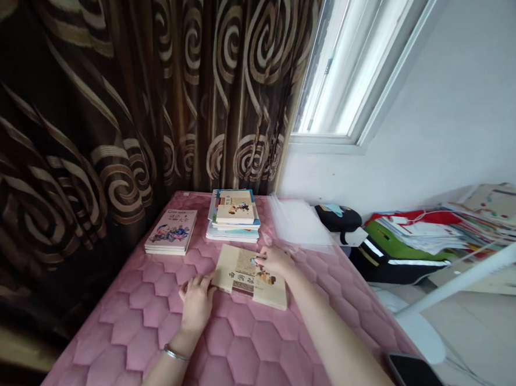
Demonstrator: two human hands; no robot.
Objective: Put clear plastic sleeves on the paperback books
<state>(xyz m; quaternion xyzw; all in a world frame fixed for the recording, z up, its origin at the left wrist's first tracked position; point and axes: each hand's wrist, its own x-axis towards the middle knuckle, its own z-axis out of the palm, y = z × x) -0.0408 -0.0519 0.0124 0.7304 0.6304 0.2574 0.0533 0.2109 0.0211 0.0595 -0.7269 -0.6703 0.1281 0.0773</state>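
Observation:
A cream book (231, 263) with brown panels, dark characters and small cartoon figures on its cover lies at a slant on the pink quilted mattress (244, 351). My left hand (197, 295), with a silver bangle on its wrist, has its fingers closed at the book's left edge. Over the far right part of the cover is my right hand (274, 260), its fingers bent and their tips against the book. Whether a clear sheet lies between those fingers and the cover, I cannot tell.
Behind the book stand a stack of pink-covered books (172, 230) and a mixed stack with another cream book (235, 208) on top. Clear plastic sheets (301, 222) lie to their right. A phone (414, 373) is at the near right edge. Beyond are a white stand (456, 286) and piled papers (435, 234).

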